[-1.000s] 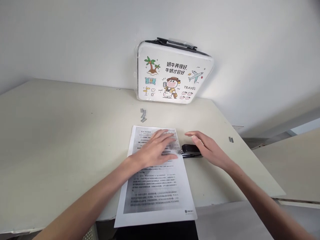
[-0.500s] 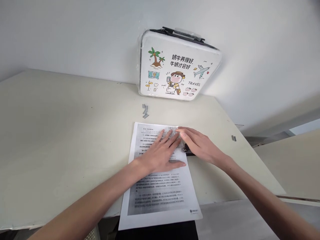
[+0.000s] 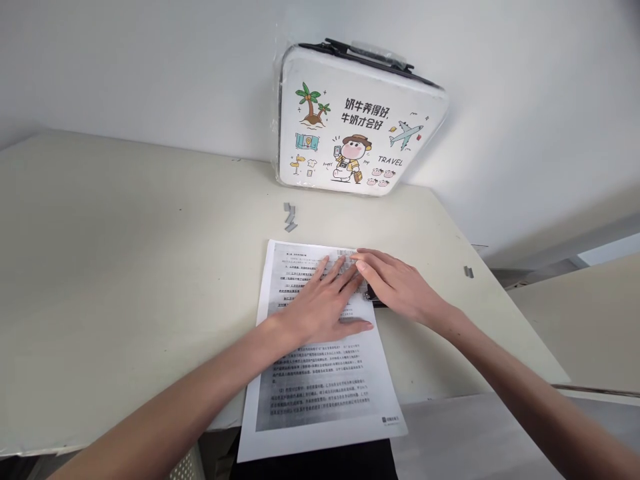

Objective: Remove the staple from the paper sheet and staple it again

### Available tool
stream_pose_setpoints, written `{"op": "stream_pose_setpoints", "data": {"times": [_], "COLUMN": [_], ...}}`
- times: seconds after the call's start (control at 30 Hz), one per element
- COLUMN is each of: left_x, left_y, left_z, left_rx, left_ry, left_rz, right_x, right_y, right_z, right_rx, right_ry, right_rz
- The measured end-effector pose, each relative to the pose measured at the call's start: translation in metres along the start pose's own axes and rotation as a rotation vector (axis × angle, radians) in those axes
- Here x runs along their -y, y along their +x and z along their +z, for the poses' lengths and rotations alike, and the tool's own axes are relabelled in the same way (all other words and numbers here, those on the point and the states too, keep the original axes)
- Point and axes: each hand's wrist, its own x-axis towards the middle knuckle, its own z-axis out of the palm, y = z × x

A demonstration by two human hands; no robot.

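Note:
A printed sheet of paper (image 3: 320, 400) lies on the table, its lower end reaching past the front edge. My left hand (image 3: 320, 307) rests flat on its upper half with the fingers spread. At the sheet's upper right side, my right hand (image 3: 400, 287) curls over a small black stapler (image 3: 371, 293), pressed against the paper's edge. Most of the stapler is hidden beneath that hand; only a dark part with a bit of metal shows. The fingertips of both hands nearly meet near the sheet's top right corner.
Grey strips of staples (image 3: 290, 217) lie beyond the sheet, with another small grey piece (image 3: 469, 272) near the table's right edge. A white cartoon-printed case (image 3: 365, 147) with a black handle leans on the wall. The table (image 3: 125, 267) ends just in front of me.
The view has shifted slightly, so the case sits a little higher in the picture. Both hands keep nearly the same places on the sheet and the stapler.

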Motion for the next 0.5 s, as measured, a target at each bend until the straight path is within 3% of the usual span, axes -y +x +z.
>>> {"op": "stream_pose_setpoints", "data": {"times": [0.23, 0.5], "left_x": [-0.0007, -0.0025], "left_y": [-0.0004, 0.0004], "left_z": [-0.002, -0.0014], "left_rx": [0.046, 0.046], "left_ry": [0.045, 0.072], "left_rz": [-0.017, -0.029], "right_x": [0.007, 0.0058], "right_y": [-0.0031, -0.001], "right_z": [-0.0097, -0.0049], "right_rx": [0.039, 0.048], "right_ry": [-0.01, -0.059], "right_rz": [0.061, 0.06]}}
